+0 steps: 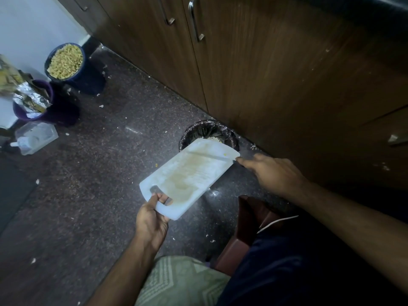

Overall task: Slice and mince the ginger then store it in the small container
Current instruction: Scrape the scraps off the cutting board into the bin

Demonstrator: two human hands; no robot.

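Observation:
My left hand (152,219) grips the handle end of a white cutting board (187,177), which is stained yellowish in the middle. The board is tilted, its far end over a small bin lined with a black bag (198,131). Pale yellow bits (215,138) lie inside the bin just past the board's edge. My right hand (271,173) holds a knife, and its blade (209,156) lies flat across the board's far end. A tiny yellow scrap (224,154) sticks near the blade.
Brown cabinet doors (276,74) rise right behind the bin. At far left stand a blue tub of yellow pieces (65,61), a purple tub with foil packets (33,100) and a clear plastic container (36,138). Crumbs dot the dark speckled floor (99,173).

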